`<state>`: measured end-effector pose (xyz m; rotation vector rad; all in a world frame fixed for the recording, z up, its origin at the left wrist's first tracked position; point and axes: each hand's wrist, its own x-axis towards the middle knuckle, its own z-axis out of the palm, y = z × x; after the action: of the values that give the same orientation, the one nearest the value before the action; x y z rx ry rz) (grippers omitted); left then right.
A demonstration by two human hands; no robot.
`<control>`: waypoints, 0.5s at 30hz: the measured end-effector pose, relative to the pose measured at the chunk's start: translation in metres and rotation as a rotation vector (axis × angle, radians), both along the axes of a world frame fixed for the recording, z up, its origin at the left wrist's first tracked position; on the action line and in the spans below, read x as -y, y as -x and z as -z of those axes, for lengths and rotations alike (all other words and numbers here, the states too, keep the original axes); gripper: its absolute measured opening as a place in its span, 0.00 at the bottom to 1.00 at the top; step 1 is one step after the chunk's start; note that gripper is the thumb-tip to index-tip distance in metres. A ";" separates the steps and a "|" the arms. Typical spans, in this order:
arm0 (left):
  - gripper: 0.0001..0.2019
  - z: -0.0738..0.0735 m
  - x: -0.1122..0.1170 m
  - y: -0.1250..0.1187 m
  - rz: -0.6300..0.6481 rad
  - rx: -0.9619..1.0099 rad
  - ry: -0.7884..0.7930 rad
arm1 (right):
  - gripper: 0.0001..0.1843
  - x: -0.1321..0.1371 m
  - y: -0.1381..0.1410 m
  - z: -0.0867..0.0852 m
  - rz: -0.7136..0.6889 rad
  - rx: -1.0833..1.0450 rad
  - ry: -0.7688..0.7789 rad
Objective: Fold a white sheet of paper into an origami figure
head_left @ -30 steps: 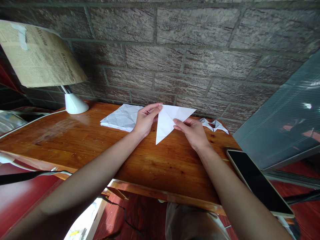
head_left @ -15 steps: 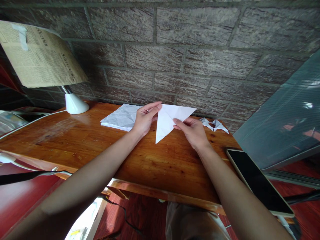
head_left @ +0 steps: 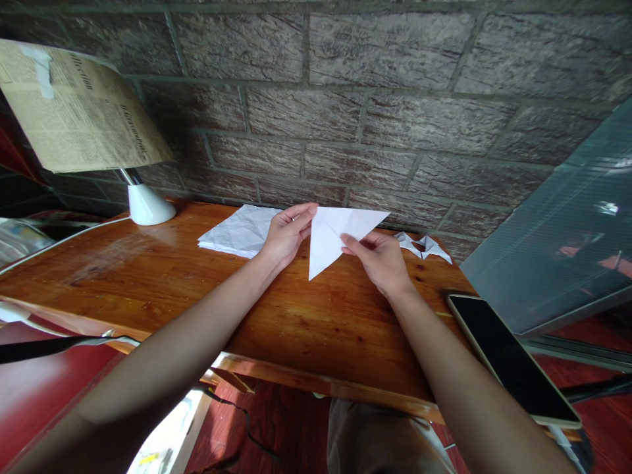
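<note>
Paper: a white folded triangle (head_left: 330, 240), held just above the wooden desk (head_left: 162, 283), tip pointing down.
Left hand (head_left: 286, 237): fingers pinched shut on the triangle's upper left corner.
Right hand (head_left: 380, 260): thumb and forefinger closed on its right edge.
Handling: likely very light, thin and floppy, easily creased; best gripped at edges and corners.
Textures: smooth matte sheet, glossy varnished wood, rough brick wall (head_left: 375, 99).
Nearby: crumpled paper stack (head_left: 237, 234), dark phone (head_left: 508, 359).

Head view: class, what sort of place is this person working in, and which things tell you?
Probably a home desk corner: a wooden table against a brick wall, a lamp shaded with newspaper, and the left hand and right hand holding folded white paper.
</note>
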<state>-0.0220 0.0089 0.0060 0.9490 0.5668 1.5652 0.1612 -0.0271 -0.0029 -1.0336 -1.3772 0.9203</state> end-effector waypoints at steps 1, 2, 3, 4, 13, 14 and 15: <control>0.19 -0.001 0.000 0.000 0.003 -0.002 0.004 | 0.23 0.000 0.000 0.000 0.007 0.009 -0.005; 0.19 -0.001 0.001 0.000 0.004 -0.007 0.005 | 0.23 0.000 0.000 0.000 0.012 0.012 -0.007; 0.19 -0.002 0.001 0.001 0.004 -0.013 0.004 | 0.22 0.000 0.000 0.000 0.013 0.007 -0.005; 0.19 -0.003 0.002 0.001 0.003 -0.017 -0.002 | 0.22 0.000 0.001 0.000 0.009 -0.006 -0.001; 0.18 -0.004 0.004 0.001 0.067 -0.056 -0.125 | 0.22 0.004 0.005 -0.005 -0.054 -0.177 0.069; 0.18 -0.003 0.004 0.002 0.070 -0.061 -0.132 | 0.22 0.005 0.006 -0.006 -0.058 -0.187 0.073; 0.18 -0.003 0.004 0.002 0.068 -0.066 -0.134 | 0.22 0.006 0.006 -0.007 -0.062 -0.194 0.078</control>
<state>-0.0239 0.0046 0.0092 1.1131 0.4751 1.5295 0.1553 -0.0326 0.0041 -0.9373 -1.2250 1.0985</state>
